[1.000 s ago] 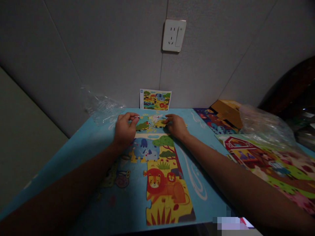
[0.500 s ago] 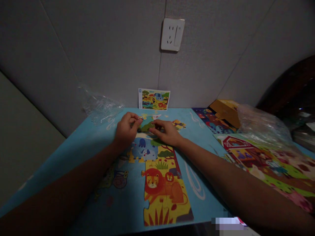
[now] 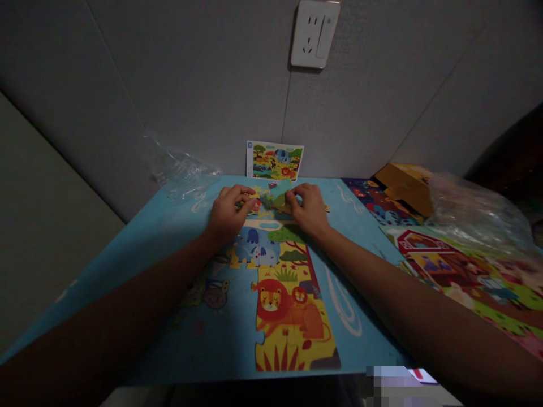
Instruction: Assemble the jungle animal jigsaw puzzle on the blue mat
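Note:
A partly joined jigsaw puzzle (image 3: 292, 316) lies on the light-blue table, showing lions low down and blue elephants above them. Beyond its upper edge, my right hand (image 3: 309, 210) pinches a green puzzle piece (image 3: 280, 202) between thumb and fingers. Facing it, my left hand (image 3: 229, 212) has its thumb and fingers closed on a small puzzle piece (image 3: 256, 206) with red on it, partly hidden by the fingers. Several loose pieces lie between and behind the hands, too blurred to tell apart.
A picture card (image 3: 278, 161) leans on the wall below a socket (image 3: 314, 34). Crumpled clear plastic (image 3: 186, 172) sits at the back left. To the right are a farm puzzle (image 3: 466, 282), an orange-brown open box (image 3: 403, 189) and more clear plastic (image 3: 479, 209).
My hands have moved apart. The green piece, earlier between both hands, is now at my right fingertips, and my left fingers are on another piece. The view has tipped down slightly.

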Demonstrator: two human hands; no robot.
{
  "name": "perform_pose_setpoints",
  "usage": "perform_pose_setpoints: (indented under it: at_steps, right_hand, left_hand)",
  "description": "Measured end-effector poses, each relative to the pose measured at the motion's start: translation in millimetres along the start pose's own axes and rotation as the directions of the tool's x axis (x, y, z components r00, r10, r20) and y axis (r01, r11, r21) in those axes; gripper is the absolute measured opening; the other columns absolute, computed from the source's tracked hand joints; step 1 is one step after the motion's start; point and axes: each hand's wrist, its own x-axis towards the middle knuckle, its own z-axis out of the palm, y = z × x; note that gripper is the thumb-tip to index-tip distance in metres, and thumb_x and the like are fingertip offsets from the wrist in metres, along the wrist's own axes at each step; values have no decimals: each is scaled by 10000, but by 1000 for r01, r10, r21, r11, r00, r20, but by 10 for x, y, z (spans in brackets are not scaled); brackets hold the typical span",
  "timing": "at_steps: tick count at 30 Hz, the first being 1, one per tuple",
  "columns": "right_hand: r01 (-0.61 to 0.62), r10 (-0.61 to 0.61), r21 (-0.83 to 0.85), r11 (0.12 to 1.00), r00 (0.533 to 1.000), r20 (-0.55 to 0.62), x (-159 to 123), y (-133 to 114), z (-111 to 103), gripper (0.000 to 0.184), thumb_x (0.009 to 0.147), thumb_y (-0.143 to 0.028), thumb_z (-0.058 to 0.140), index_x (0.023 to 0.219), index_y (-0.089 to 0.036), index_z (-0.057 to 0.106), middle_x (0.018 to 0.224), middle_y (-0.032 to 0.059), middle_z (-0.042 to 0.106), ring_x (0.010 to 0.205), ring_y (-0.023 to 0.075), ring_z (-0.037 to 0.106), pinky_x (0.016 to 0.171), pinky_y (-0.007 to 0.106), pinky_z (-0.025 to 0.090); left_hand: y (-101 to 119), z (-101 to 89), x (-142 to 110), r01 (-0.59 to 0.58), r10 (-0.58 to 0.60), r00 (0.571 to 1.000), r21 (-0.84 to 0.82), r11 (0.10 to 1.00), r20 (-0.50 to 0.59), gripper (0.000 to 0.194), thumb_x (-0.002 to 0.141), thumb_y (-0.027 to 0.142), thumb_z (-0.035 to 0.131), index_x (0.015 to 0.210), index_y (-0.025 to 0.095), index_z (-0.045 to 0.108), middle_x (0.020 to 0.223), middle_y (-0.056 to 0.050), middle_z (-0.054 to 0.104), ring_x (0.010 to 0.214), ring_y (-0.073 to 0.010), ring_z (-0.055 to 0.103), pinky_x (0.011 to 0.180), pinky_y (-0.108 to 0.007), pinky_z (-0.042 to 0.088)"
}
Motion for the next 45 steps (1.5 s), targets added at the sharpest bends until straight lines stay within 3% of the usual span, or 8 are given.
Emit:
perform_pose_setpoints:
  at_steps: [6, 11, 16, 21, 28, 32, 39, 45]
  right_hand:
    - [-304, 320, -274, 912, 947, 13, 42, 91, -45, 330, 903, -356, 573, 1027, -142, 793, 1194, 212, 636, 1174, 396, 497, 942, 525, 417]
    - [-352, 373, -331, 876, 928, 1, 32, 125, -33, 309, 863, -358, 641, 1047, -155, 784, 1226, 226, 609, 1199, 398, 485, 960, 533, 389]
    - [-240, 246, -281, 929, 969, -12, 31, 115, -20, 314, 847, -317, 649, 1116, -185, 745, 1229, 190, 624, 1192, 373, 498, 970, 515, 378]
    - [-31, 52, -170, 985, 991, 120, 17, 22, -15, 296, 915, -331, 599, 1134, -196, 747, 1243, 138, 690, 1212, 360, 509, 995, 505, 395]
    - [259, -203, -112, 959, 909, 364, -36, -99, 12, 622, 939, -489, 604, 1503, -240, 520, 1591, 96, 468, 1443, 413, 330, 1105, 607, 307]
    - [312, -257, -57, 948, 863, 436, -40, -128, 34, 549, 978, -473, 553, 1476, -242, 549, 1554, 84, 520, 1439, 404, 349, 1121, 611, 272]
    - [323, -309, 28, 946, 872, 380, -20, -135, 44, 413, 974, -407, 587, 1333, -220, 673, 1296, 108, 706, 1292, 327, 463, 1068, 513, 326]
    - [357, -362, 70, 932, 893, 266, -11, -93, 57, 326, 981, -343, 587, 1237, -215, 743, 1159, 105, 740, 1150, 296, 504, 1009, 487, 362]
  left_hand:
    - [-25, -24, 18, 131, -128, 991, 229, 964, -28, 175, 897, 238, 605, 1034, 181, 698, 999, -79, 745, 1049, -285, 597, 1007, -456, 461]
    - [17, -27, 10, 286, -321, 947, 428, 857, 11, 428, 896, 380, 652, 1291, 217, 683, 1358, -135, 610, 1322, -381, 460, 1110, -549, 378]
    - [27, -14, 7, 343, -462, 880, 523, 780, 113, 629, 885, 569, 637, 1439, 273, 598, 1532, -172, 479, 1420, -441, 366, 1126, -611, 330]
    - [4, -14, 11, 304, -437, 881, 491, 817, 182, 595, 895, 586, 613, 1404, 278, 625, 1441, -93, 620, 1349, -414, 449, 1102, -591, 349]
    - [-55, 0, 5, 147, -275, 929, 434, 889, 248, 510, 835, 482, 715, 1301, 279, 682, 1388, -61, 670, 1304, -395, 472, 1077, -580, 335]
    - [-96, 25, 2, 77, -185, 951, 392, 917, 247, 496, 825, 439, 724, 1284, 254, 686, 1331, -88, 699, 1263, -398, 477, 1047, -576, 351]
    - [-99, 40, 30, 61, -157, 958, 362, 930, 240, 572, 803, 327, 718, 1361, 229, 642, 1263, -111, 712, 1213, -360, 499, 1056, -534, 362]
    - [-57, 22, 34, 9, -82, 972, 314, 949, 221, 447, 822, 245, 687, 1268, 223, 709, 1215, -96, 734, 1203, -351, 520, 1046, -517, 368]
